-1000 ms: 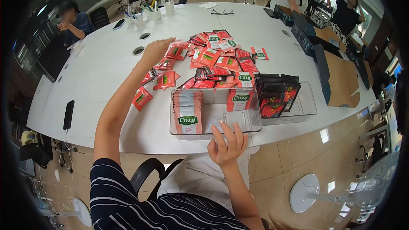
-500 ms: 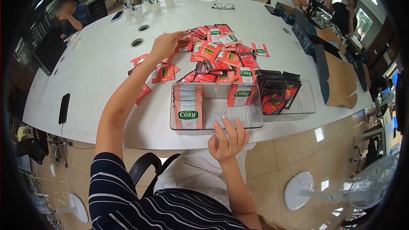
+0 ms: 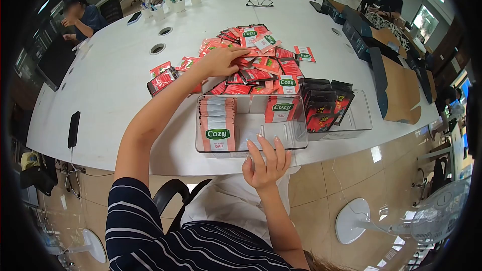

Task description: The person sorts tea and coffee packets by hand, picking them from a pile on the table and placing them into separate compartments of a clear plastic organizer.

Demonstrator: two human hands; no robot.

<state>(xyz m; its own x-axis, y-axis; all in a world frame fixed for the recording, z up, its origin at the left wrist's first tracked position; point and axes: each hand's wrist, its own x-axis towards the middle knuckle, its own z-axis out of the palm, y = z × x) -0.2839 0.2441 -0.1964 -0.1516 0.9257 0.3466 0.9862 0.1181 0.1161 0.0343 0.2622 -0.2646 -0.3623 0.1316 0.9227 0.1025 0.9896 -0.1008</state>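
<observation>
My left hand (image 3: 221, 62) reaches over the middle of a heap of red and pink tea sachets (image 3: 266, 65), fingers stretched out with a gap to the thumb. Its fingertips touch the top sachets. My right hand (image 3: 267, 164) is open, fingers spread, at the front rim of a clear plastic bin (image 3: 251, 150). Inside that bin, a long row of Cozy sachets (image 3: 218, 133) stands upright at the left, and a shorter row (image 3: 282, 109) at the back right. A few sachets (image 3: 163, 79) lie apart, left of the heap.
A second clear bin (image 3: 361, 120) to the right holds black and red packets (image 3: 321, 113). Opened cardboard boxes (image 3: 396, 90) line the right table edge. A phone (image 3: 74, 128) on a cable lies left. Glasses (image 3: 259, 3) and pen cups (image 3: 176, 5) stand farther back. Other people are beyond the table.
My left hand has moved right, from the heap's left edge to its middle. The loose sachets at the left lie differently, with a dark-edged one now in front. My right hand has hardly moved.
</observation>
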